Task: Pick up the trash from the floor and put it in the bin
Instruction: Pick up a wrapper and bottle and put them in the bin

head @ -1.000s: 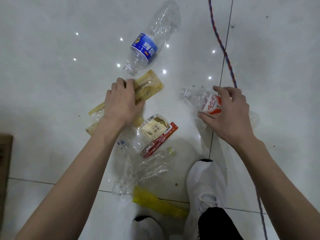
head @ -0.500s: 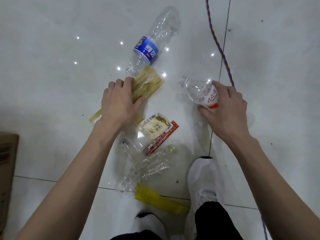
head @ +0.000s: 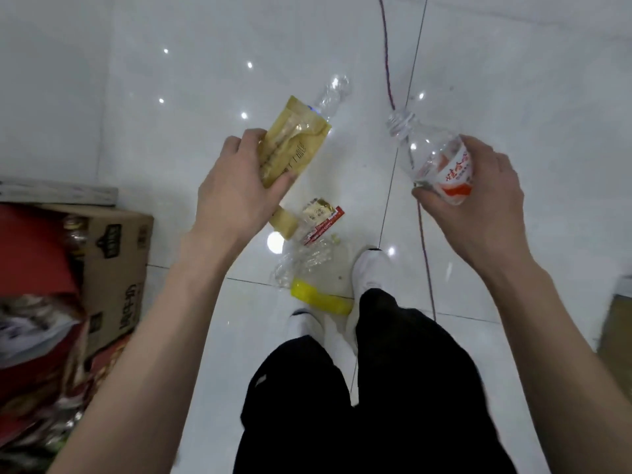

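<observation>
My left hand (head: 236, 189) grips a yellow snack wrapper (head: 294, 142), lifted off the white tile floor. My right hand (head: 478, 203) holds a clear plastic bottle with a red and white label (head: 434, 159), neck pointing up and away. Still on the floor between my hands lie a small red and beige packet (head: 321, 217), crumpled clear plastic (head: 304, 261) and a yellow wrapper (head: 318, 299). Behind the held wrapper, part of a second clear bottle (head: 333, 92) shows on the floor. A cardboard box (head: 116, 268) holding trash stands at the left.
My white shoes (head: 369, 271) and black trousers stand just behind the floor litter. A red-blue cord (head: 388, 70) runs along the tile seam from the top to beside my right foot. Another cardboard edge (head: 615, 323) shows at the far right.
Both hands have risen from the floor, the left taking the yellow wrapper and the right the red-label bottle. The view has pulled up and back, bringing the cardboard box into sight at the left.
</observation>
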`<action>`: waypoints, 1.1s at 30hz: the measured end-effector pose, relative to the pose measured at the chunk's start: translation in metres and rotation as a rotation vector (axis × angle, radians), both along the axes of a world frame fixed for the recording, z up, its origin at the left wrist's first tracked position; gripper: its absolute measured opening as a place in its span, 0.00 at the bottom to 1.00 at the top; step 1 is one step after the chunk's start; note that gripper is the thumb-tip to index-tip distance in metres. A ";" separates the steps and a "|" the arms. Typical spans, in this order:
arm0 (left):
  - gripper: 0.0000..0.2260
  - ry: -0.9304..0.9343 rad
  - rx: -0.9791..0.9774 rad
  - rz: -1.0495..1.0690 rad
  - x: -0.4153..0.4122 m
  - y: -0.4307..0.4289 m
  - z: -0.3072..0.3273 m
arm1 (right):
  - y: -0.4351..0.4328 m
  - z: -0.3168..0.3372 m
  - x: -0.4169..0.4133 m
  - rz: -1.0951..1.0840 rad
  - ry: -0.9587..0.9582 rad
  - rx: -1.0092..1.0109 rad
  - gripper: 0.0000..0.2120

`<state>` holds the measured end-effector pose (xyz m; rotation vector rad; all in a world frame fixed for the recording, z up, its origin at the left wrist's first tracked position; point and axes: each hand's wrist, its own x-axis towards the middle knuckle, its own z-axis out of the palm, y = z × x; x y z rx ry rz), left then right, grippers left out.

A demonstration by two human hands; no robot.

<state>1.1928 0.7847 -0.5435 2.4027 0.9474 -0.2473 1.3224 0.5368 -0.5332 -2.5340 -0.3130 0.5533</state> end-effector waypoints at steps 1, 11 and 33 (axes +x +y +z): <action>0.27 -0.006 0.001 0.001 0.001 -0.001 0.034 | 0.001 0.033 -0.001 -0.006 -0.002 0.006 0.36; 0.27 -0.226 0.032 0.039 0.037 0.013 0.367 | 0.030 0.347 0.015 -0.071 -0.089 0.199 0.34; 0.26 -0.678 0.100 0.068 -0.008 -0.055 0.689 | -0.006 0.649 -0.026 -0.124 -0.267 0.643 0.32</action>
